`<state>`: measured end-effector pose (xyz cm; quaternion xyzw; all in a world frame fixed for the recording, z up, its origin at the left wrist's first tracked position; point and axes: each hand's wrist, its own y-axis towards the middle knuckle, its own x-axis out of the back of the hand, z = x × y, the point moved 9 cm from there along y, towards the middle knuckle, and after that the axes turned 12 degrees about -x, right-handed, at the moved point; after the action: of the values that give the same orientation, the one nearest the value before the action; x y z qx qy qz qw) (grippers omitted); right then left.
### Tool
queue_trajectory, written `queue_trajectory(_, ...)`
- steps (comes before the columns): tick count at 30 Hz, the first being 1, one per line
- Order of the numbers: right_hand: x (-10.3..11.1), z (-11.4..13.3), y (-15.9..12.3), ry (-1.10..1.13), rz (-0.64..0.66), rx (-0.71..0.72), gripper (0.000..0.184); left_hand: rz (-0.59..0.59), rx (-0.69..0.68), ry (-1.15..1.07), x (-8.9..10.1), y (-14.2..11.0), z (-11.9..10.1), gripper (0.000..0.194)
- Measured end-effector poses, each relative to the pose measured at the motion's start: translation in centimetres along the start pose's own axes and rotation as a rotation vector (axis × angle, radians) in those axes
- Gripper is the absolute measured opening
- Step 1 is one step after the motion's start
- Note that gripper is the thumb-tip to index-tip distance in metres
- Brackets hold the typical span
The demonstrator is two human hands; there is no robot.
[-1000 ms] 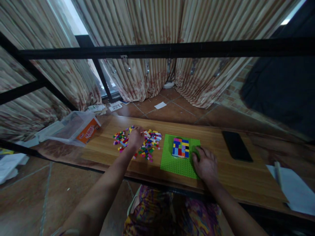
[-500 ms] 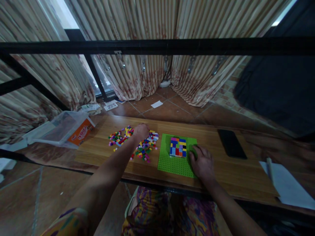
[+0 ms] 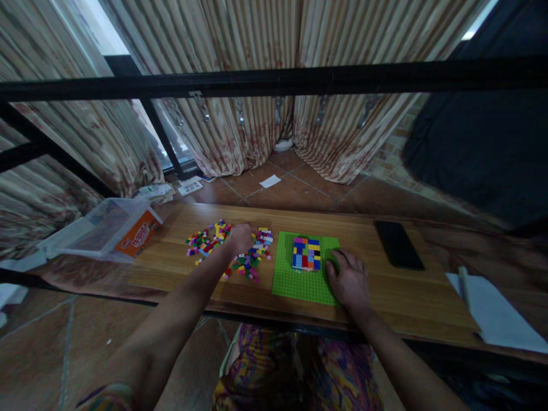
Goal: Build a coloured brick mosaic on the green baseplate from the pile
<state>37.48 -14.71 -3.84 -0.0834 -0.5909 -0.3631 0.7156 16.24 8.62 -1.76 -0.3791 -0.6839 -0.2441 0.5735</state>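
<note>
Among a loose pile of small coloured toy bricks (image 3: 248,264) is my left hand (image 3: 242,237), its fingers curled downward. What its fingertips hold, if anything, is hidden behind the hand. A green studded baseplate (image 3: 285,288) lies right of the pile. On it stands a low square block of bricks (image 3: 306,254) in blue, red, yellow, purple and other colours. My right hand (image 3: 349,278) rests on the baseplate's right edge, thumb and fingers apart, beside the block without touching it.
A black phone (image 3: 399,244) lies right on the wooden table (image 3: 171,274). Farther right are white paper (image 3: 499,314) and a pen-like object (image 3: 463,282). A clear plastic box (image 3: 100,228) with an orange label sits left. A dark metal bar (image 3: 257,84) crosses in front of curtains (image 3: 240,40).
The view has shifted slightly. My left hand stays over the brick pile, with its fingers a little lower and more curled. My right hand keeps its place on the baseplate's edge.
</note>
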Motion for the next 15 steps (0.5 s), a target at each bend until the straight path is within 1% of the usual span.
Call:
queue_trajectory(11, 0.12, 0.01, 0.00, 0.010, -0.004, -0.009, 0.039, 0.007, -0.026, -0.066, -0.80, 0.05, 0.21, 0.042)
queue_trajectory(15, 0.05, 0.00, 0.03, 0.016, 0.003, -0.015, 0.039, 0.012, -0.063, -0.152, -1.02, -0.13, -0.06, 0.038)
